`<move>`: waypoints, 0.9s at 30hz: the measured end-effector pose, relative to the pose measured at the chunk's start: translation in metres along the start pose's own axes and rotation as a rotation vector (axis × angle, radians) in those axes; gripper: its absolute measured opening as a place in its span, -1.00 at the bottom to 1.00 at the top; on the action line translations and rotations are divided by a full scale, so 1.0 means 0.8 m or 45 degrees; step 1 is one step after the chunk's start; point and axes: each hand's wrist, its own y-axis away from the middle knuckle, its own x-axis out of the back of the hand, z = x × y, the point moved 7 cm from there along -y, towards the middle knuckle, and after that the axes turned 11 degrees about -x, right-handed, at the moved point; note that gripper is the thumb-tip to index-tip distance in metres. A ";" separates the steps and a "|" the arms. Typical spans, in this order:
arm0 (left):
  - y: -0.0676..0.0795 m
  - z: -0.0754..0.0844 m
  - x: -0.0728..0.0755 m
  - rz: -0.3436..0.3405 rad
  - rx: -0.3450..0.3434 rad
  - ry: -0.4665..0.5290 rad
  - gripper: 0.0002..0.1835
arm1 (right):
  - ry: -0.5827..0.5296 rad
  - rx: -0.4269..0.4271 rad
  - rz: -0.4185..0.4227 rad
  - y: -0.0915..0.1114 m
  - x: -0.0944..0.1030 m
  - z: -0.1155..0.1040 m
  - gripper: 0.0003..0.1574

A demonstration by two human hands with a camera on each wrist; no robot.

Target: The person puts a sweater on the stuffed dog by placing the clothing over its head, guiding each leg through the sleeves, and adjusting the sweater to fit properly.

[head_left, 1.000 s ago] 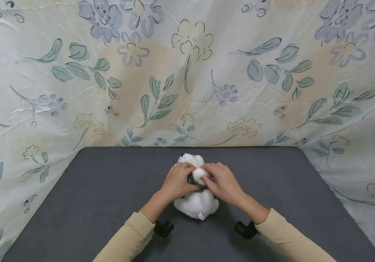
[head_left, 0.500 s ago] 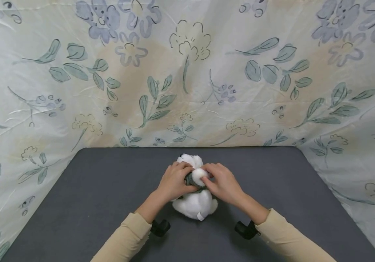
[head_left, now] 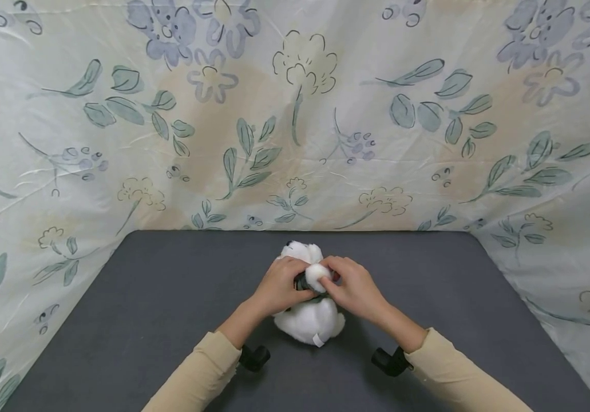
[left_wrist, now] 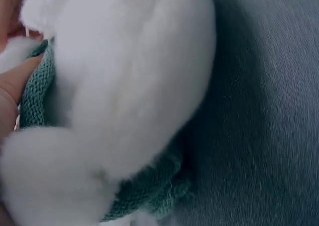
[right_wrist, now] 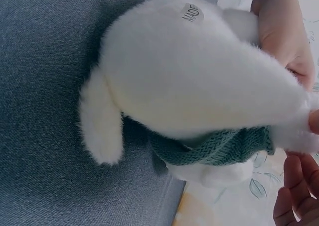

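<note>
A white plush toy [head_left: 307, 320] in a green knitted scarf [right_wrist: 214, 149] sits on the table, its back and sewn tag facing me. My left hand [head_left: 280, 286] grips the scarf at the toy's neck; in the left wrist view one of its fingers [left_wrist: 20, 79] lies on the knit. Between thumb and fingers, my right hand [head_left: 353, 286] pinches a round white fluffy part [head_left: 317, 277], seemingly a limb of the toy. The toy's head [head_left: 302, 252] shows beyond the hands. Its face and the scarf's far side are mostly hidden.
A dark grey table [head_left: 181, 286] lies under the toy. Pale floral cloth [head_left: 325, 114] hangs behind it and along both sides. Black wrist-worn devices [head_left: 391, 361] sit under both wrists, close above the tabletop.
Half a second ago the left hand was slightly farther left; it is back against the toy. The right hand keeps its pinch, almost still. The whole view sways slightly.
</note>
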 end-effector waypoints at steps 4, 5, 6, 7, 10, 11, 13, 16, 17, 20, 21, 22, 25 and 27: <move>0.001 -0.004 -0.001 -0.042 0.015 -0.119 -0.60 | 0.014 0.029 0.015 0.002 0.000 -0.002 -0.87; 0.001 -0.005 -0.001 -0.052 0.020 -0.137 -0.60 | 0.020 0.035 0.021 0.003 0.000 -0.003 -0.87; 0.002 -0.005 -0.002 -0.061 0.023 -0.148 -0.59 | 0.025 0.039 0.026 0.003 0.000 -0.003 -0.87; 0.002 -0.006 -0.002 -0.072 0.026 -0.155 -0.58 | 0.027 0.041 0.031 0.004 0.001 -0.004 -0.87; 0.001 -0.007 -0.003 -0.115 0.036 -0.184 -0.56 | 0.036 0.040 0.050 0.004 0.001 -0.002 -0.87; 0.001 -0.007 -0.002 -0.131 0.038 -0.200 -0.56 | 0.041 0.040 0.056 0.004 0.002 -0.002 -0.88; -0.001 -0.007 -0.002 -0.166 0.042 -0.239 -0.56 | 0.044 0.039 0.066 0.005 0.003 -0.001 -0.88; -0.003 -0.006 -0.003 -0.219 0.050 -0.296 -0.53 | 0.047 0.038 0.083 0.006 0.004 0.001 -0.87; -0.004 -0.006 -0.004 -0.234 0.054 -0.310 -0.52 | 0.046 0.038 0.088 0.006 0.004 0.002 -0.86; -0.004 -0.005 -0.005 -0.271 0.065 -0.352 -0.46 | 0.042 0.045 0.104 0.008 0.005 0.003 -0.86; -0.004 -0.005 -0.005 -0.279 0.069 -0.369 -0.45 | 0.041 0.049 0.108 0.008 0.005 0.003 -0.86; -0.003 -0.005 -0.006 -0.282 0.071 -0.382 -0.44 | 0.039 0.054 0.113 0.009 0.006 0.003 -0.86; -0.002 -0.005 -0.006 -0.277 0.072 -0.428 -0.43 | 0.038 0.058 0.126 0.010 0.006 0.004 -0.85; 0.000 -0.006 -0.006 -0.267 0.074 -0.444 -0.42 | 0.035 0.058 0.128 0.010 0.006 0.004 -0.85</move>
